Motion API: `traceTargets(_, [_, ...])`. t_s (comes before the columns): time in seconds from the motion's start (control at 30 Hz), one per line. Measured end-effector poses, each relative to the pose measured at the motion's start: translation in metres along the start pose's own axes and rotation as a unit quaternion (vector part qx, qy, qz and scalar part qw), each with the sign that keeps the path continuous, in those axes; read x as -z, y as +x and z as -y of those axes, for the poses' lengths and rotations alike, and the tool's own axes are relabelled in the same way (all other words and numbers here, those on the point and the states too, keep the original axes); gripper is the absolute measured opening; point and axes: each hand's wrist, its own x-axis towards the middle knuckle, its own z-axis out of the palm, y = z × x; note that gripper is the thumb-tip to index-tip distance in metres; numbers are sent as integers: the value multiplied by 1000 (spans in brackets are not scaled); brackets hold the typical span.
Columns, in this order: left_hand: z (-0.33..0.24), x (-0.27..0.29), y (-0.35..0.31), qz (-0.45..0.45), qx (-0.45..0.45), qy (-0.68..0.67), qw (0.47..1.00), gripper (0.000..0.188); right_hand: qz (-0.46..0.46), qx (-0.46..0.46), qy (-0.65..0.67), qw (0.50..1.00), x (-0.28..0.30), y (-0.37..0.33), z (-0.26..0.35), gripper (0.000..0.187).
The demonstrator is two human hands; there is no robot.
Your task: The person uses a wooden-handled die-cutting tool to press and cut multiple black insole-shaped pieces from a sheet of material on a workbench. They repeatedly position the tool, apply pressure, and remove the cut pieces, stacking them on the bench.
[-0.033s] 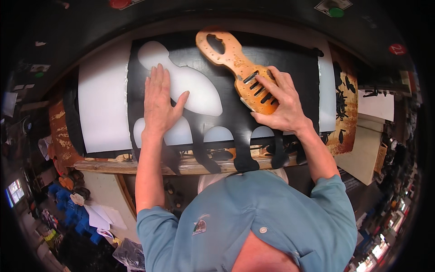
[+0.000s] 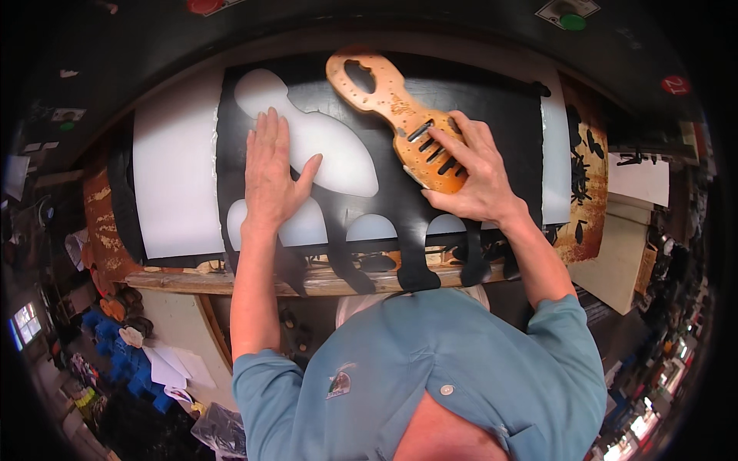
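Template-placing step: right hand (image 2: 473, 180), grip spread open, presses wooden template (image 2: 403, 115) onto black sheet (image 2: 461, 92); left hand (image 2: 269, 173), flat and empty, pins sheet leftward; next likely needs steady hold

Your right hand (image 2: 473, 173) covers the lower end of the wooden template (image 2: 400, 115), so its slots vanish beneath your fingers (image 2: 450, 142). Under your left hand (image 2: 269, 173), the black sheet (image 2: 461, 92) is hidden, and its cutout edge beneath your palm can't be traced.
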Motion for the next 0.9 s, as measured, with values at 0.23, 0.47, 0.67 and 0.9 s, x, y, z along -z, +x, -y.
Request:
traceTargets(0.23, [-2,-1,1,-23,11,-49,999,79,28,-8,-16,999,-18,15,4,79])
traceTargets(0.47, [-32,33,-27,-79,47,-163,982,53,3,-3,-21,1000,-3,-18,-1,100])
traceTargets(0.67, [-156,28,-109,-36,96,-384,917,10,-104,-10,22,994,-14,-44,-9,85])
traceTargets(0.9, [-172,-25,-122,-151,-68,-165,972,25,-191,-8,101,976,7,-38,-12,60])
